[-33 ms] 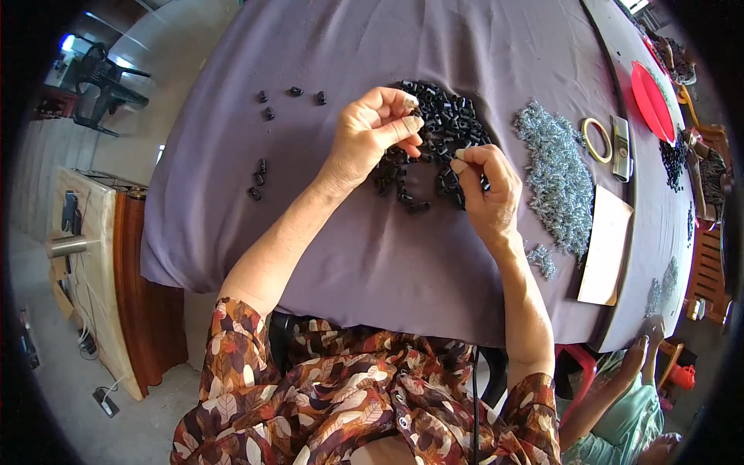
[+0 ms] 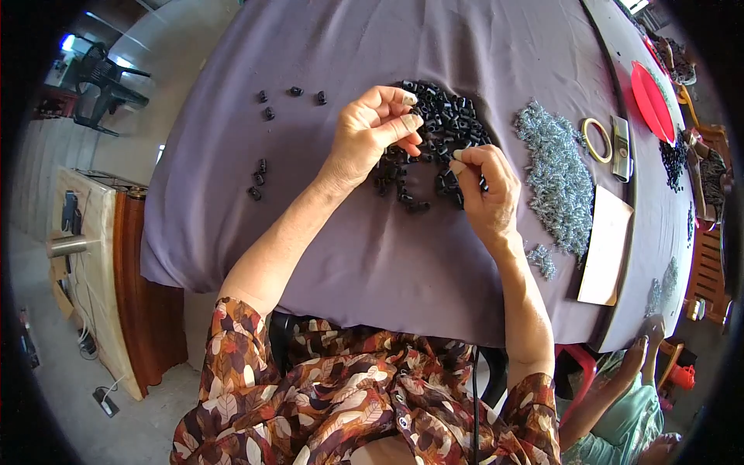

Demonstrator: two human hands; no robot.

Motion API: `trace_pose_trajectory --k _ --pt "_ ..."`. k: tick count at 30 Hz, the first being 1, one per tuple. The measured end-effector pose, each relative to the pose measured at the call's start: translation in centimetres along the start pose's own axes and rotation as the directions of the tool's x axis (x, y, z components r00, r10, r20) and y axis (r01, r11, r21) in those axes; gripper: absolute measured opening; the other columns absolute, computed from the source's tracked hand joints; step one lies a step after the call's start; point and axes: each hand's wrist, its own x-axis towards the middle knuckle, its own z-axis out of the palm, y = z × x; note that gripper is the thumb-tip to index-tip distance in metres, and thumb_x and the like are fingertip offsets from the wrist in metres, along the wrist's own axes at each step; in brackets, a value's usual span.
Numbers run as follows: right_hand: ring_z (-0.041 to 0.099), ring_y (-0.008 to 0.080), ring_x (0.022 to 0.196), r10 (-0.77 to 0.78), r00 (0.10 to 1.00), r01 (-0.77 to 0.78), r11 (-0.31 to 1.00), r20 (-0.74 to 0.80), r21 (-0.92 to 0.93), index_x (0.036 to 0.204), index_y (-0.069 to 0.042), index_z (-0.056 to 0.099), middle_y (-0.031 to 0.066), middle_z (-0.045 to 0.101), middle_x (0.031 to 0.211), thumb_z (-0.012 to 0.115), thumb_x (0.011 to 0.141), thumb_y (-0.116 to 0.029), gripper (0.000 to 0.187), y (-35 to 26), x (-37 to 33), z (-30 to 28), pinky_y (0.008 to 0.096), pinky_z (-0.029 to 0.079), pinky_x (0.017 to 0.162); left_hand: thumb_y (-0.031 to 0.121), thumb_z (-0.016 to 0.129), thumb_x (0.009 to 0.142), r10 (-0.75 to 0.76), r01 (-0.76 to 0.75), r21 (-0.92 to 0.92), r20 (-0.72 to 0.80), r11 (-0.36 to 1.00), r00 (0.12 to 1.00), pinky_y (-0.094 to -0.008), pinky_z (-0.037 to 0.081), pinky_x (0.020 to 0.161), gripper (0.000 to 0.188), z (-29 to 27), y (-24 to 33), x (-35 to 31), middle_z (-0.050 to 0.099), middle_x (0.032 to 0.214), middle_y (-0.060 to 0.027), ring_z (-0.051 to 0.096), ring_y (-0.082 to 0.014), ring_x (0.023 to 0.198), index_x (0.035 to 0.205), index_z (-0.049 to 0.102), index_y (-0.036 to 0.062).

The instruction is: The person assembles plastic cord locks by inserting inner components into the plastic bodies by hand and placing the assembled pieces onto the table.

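A heap of small black plastic parts (image 2: 449,116) lies on the grey-purple cloth. Over its left side, my left hand (image 2: 372,132) is closed in a pinch, with a small black part showing between thumb and forefinger. At the heap's right edge, thumb and forefinger of my right hand (image 2: 492,190) press together just above the black parts. Whatever they grip is too small to make out. Several single black parts (image 2: 296,91) lie apart on the left of the cloth. To the right of my right hand spreads a pile of small silvery metal pieces, seemingly screws (image 2: 554,178).
Beyond the metal pile are a tape roll (image 2: 597,140), a flat metal-coloured object (image 2: 621,149) and a cardboard sheet (image 2: 604,246). A red tray (image 2: 652,101) stands far right. Another person's leg (image 2: 620,380) shows at lower right. A wooden cabinet (image 2: 151,294) stands left.
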Motion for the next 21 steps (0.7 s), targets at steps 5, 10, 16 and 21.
trace_pose_trajectory --k 5,10,16,21 --pt "0.054 0.0274 0.071 -0.051 0.998 0.052 0.997 0.021 -0.048 0.082 -0.004 0.058 0.0079 0.058 0.078 0.061 0.072 0.001 0.012 0.1 0.0 0.1 0.0355 0.043 0.066 0.003 0.054 0.088 0.006 -0.007 -0.062 -0.020 0.998 1.000 -0.0266 0.055 0.059 0.016 -0.9 -0.8 0.3 0.062 0.087 -0.0078 0.061 -0.0122 0.068 0.104 0.057 0.0023" --pt "0.053 0.0249 0.073 -0.114 0.991 0.119 0.990 0.064 -0.078 0.083 -0.006 0.060 0.0056 0.059 0.081 0.061 0.073 0.000 0.012 0.0 0.1 0.2 0.0348 0.041 0.068 0.002 0.056 0.087 0.020 -0.020 -0.049 -0.004 0.999 1.000 -0.0258 0.055 0.057 0.012 -0.8 -0.9 0.4 0.062 0.085 -0.0073 0.061 -0.0117 0.067 0.099 0.057 0.0029" --pt "0.050 0.0226 0.079 -0.162 0.969 0.188 0.974 0.185 -0.129 0.083 -0.009 0.062 0.0029 0.057 0.086 0.064 0.071 -0.004 0.013 0.1 -0.3 0.6 0.0359 0.038 0.074 0.001 0.059 0.085 0.032 -0.032 -0.047 -0.011 0.998 0.999 -0.0249 0.054 0.055 0.008 -0.9 -1.2 0.5 0.061 0.081 -0.0064 0.060 -0.0114 0.065 0.092 0.055 0.0035" --pt "0.049 0.0228 0.081 -0.167 0.964 0.195 0.972 0.205 -0.127 0.083 -0.010 0.061 0.0029 0.056 0.087 0.065 0.071 -0.004 0.014 -0.1 -0.3 0.8 0.0370 0.037 0.075 0.001 0.059 0.085 0.062 -0.065 -0.046 -0.064 0.997 0.996 -0.0242 0.052 0.054 0.007 -0.9 -1.2 0.5 0.061 0.079 -0.0058 0.060 -0.0111 0.064 0.090 0.055 0.0039"
